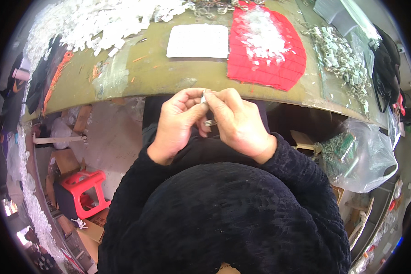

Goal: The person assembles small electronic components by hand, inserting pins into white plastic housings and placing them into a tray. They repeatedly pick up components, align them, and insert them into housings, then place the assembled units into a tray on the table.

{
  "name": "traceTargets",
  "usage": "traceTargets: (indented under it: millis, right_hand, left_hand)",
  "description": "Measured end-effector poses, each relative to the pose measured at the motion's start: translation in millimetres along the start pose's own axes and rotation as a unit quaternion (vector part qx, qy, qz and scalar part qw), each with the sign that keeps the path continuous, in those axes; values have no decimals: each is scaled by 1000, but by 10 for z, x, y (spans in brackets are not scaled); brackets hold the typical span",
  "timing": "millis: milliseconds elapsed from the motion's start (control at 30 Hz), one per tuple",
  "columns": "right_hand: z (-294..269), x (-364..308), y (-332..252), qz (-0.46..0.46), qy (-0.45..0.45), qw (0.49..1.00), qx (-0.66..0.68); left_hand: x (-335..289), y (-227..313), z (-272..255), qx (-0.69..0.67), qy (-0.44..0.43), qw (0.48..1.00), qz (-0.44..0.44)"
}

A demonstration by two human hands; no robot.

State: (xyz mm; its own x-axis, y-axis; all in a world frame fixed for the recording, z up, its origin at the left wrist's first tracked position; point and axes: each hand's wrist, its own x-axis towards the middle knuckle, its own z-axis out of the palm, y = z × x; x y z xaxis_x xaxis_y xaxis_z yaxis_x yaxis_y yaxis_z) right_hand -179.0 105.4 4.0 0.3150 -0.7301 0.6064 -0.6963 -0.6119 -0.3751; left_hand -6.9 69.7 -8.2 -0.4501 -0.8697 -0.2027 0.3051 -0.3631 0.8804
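Observation:
Both hands meet in front of my body, just off the near edge of the worktable (123,93). Between their fingertips is a small white piece (203,98), partly covered by the fingers. My left hand (176,123) is closed, pinching it from the left with thumb and forefinger. From the other side, my right hand (242,123) is closed on the same piece. A small shiny metal bit (209,123) shows below, between the hands; whether it joins the white piece I cannot tell.
On the table are a white tray (197,41), a red cloth (287,68) bearing small clear-white pieces (262,34), a white heap (109,27) and a pile of metal-and-white parts (345,59). Lower down are a red stool (89,192) and a clear plastic bag (370,160).

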Motion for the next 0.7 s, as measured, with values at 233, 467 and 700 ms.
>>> traceTargets:
  millis: [233,467,700]
  right_hand:
    - [-127,45,211,-23,8,997,75]
    - [-329,164,823,181,-14,968,-173]
    - [-323,148,844,197,-81,956,-202]
  left_hand:
    - [79,0,-157,-191,-58,976,-89]
    - [126,-60,-161,-218,-57,973,-46]
    - [100,-52,-140,-195,-63,976,-73]
